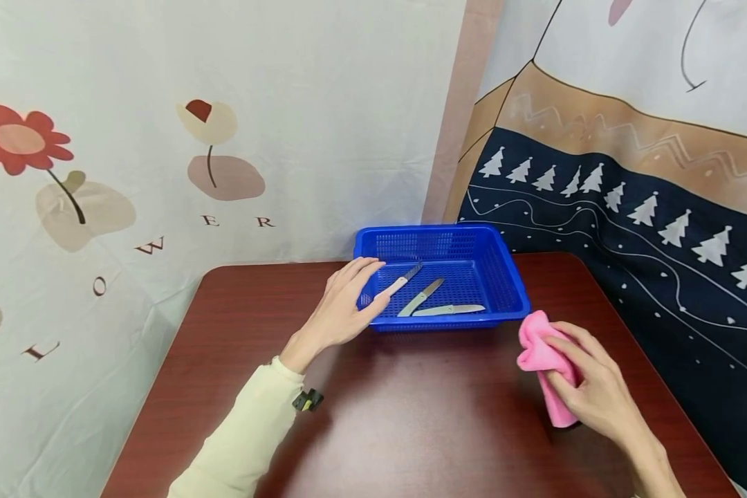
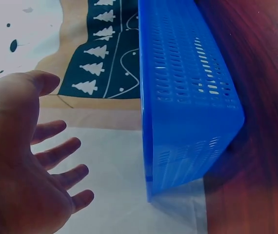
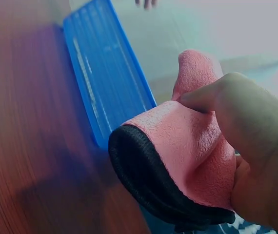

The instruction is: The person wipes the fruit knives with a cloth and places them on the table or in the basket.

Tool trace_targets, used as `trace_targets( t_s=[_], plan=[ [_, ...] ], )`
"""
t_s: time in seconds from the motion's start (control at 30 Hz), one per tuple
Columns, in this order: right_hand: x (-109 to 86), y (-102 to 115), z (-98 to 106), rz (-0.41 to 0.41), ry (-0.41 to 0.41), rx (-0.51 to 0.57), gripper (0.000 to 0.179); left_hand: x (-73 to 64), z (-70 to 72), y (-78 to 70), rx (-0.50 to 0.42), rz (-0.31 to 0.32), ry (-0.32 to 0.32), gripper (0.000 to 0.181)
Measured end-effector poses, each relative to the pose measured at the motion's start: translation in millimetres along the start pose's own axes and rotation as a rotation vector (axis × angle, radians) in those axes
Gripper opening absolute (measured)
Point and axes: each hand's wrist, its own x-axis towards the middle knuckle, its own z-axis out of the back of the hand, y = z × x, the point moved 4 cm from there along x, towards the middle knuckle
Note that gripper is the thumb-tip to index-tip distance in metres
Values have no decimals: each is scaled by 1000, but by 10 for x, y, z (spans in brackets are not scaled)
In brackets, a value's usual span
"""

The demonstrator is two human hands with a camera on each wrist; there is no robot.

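A blue perforated plastic basket point(image 1: 515, 277) stands at the back of the table. Three small knives lie inside: a white-handled knife point(image 1: 400, 284), a pale green knife point(image 1: 418, 299) lying slantwise, and another pale green knife point(image 1: 451, 310) along the front wall. My left hand point(image 1: 342, 304) hovers over the basket's left side, its thumb appearing close to the white handle; in the left wrist view the fingers are spread and hold nothing. My right hand point(image 1: 600, 387) grips a bunched pink cloth point(image 1: 557, 401) to the right of the basket. A dark edge shows on the cloth point(image 3: 178, 141) in the right wrist view.
The brown wooden table point(image 1: 436, 415) has its far edge against a pale printed curtain point(image 1: 317, 124). A dark curtain with white trees point(image 1: 660, 277) hangs along the right side. A small dark device point(image 1: 308, 400) sits at the left wrist.
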Motion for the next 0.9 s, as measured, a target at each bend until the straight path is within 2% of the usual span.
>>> trace_targets(
  t_s=[0.17, 0.33, 0.6, 0.9],
  plan=[
    [-79, -235, 179, -71, -66, -82, 59, -207, 90, 17, -7, -2, -39, 62],
    [-136, -466, 251, -147, -61, -181, 51, -412, 171, 46, 8, 5, -79, 60],
    [-184, -772, 222, -230, 70, -322, 47, -698, 207, 105, 27, 30, -110, 62],
    [-213, -1023, 121, -258, 211, -341, 46, -922, 203, 189, 53, 44, -108, 59]
  ],
)
